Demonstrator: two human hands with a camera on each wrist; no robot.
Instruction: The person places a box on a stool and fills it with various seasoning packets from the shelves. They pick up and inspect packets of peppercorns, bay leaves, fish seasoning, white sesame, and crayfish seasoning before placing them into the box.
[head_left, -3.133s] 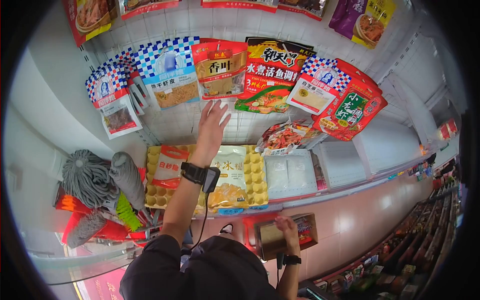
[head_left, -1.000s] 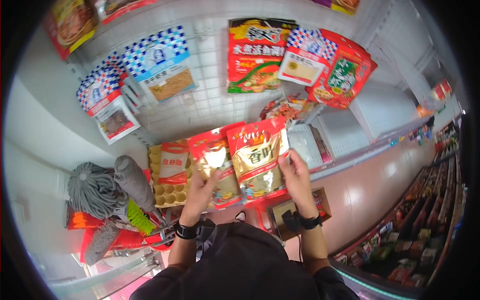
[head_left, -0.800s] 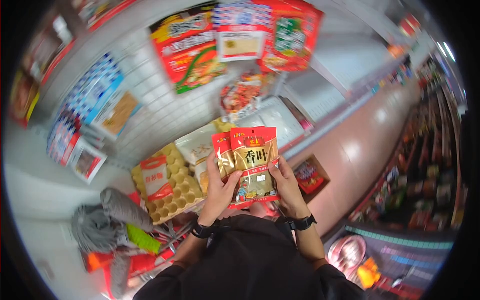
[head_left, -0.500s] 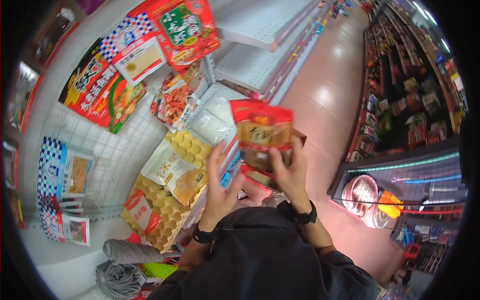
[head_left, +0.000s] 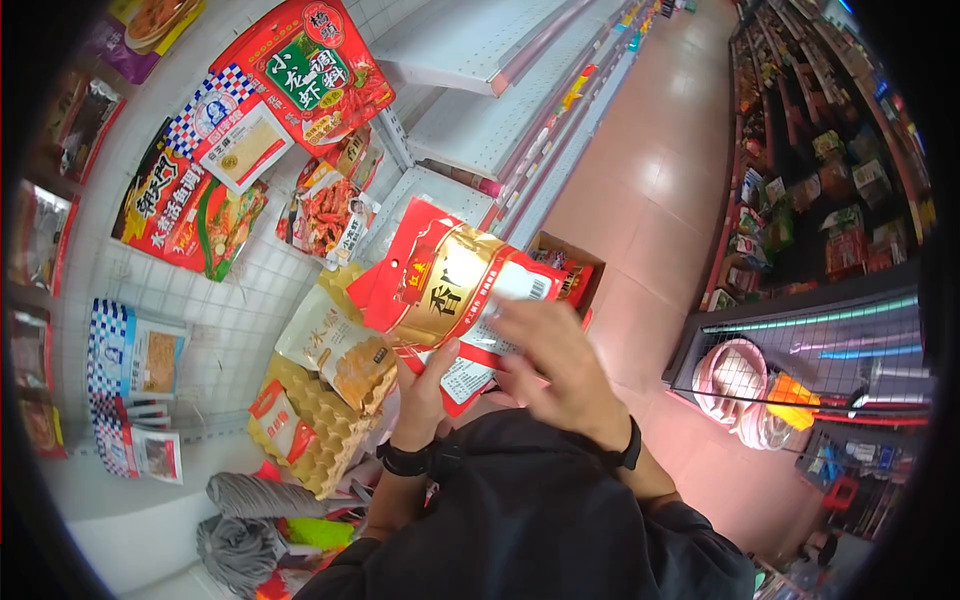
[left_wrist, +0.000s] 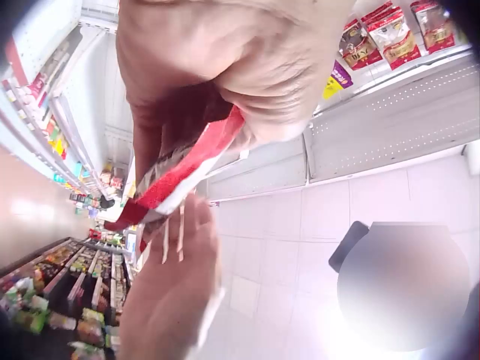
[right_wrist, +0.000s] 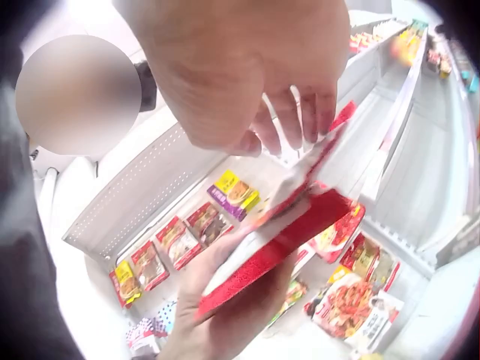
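Observation:
Two red and gold bay leaf packets (head_left: 450,285) overlap, tilted, in front of the body in the head view. My left hand (head_left: 420,405) grips them from the lower left, thumb on the front. Blurred by motion, my right hand (head_left: 565,375) lies over their right side with its fingers extended. In the left wrist view, the packets' red edges (left_wrist: 187,169) come out from under the left hand (left_wrist: 225,52). The right wrist view has the straight fingertips of the right hand (right_wrist: 247,82) right at the packets' upper end (right_wrist: 330,139).
A cardboard box (head_left: 590,292) with red packets stands low behind the hands. On the left, a yellow egg tray (head_left: 335,455) bears a rock sugar bag (head_left: 340,345) and a white sugar bag (head_left: 283,420). Seasoning packets (head_left: 195,220) hang on the wire wall. Grey mop heads (head_left: 238,550) stand lower left.
The bay leaf packets have come off the wall into the hands. Half a second ago the right hand held them; now the left does. The head view has turned right.

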